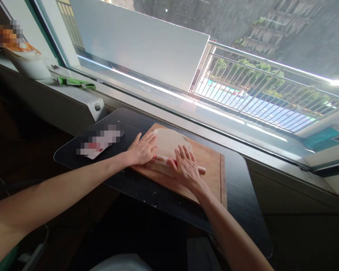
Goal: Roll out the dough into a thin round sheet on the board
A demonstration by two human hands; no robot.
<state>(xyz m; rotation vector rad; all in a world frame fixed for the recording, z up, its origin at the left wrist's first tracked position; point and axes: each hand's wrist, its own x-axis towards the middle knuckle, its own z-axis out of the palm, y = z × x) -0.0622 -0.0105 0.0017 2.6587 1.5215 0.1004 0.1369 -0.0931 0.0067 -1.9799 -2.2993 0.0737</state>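
Observation:
A pale sheet of rolled dough (pixel 171 140) lies on a wooden cutting board (pixel 211 160). Across its near part runs a rolling pin (pixel 161 160) with a red and white printed wrap; its right end sticks out past my right hand. My left hand (pixel 143 149) rests flat over the pin's left end, fingers stretched out and pointing away from me. Over the right part of the pin lies my right hand (pixel 187 166), palm down with its fingers spread. Both palms hide parts of the pin and dough.
The board sits on a dark table (pixel 240 188) with rounded corners and white specks near its front edge. A partly blurred packet (pixel 97 150) lies at the left. Beyond are a radiator (pixel 73 92), a green cloth (pixel 76 82), a white bucket (pixel 26 64) and a window.

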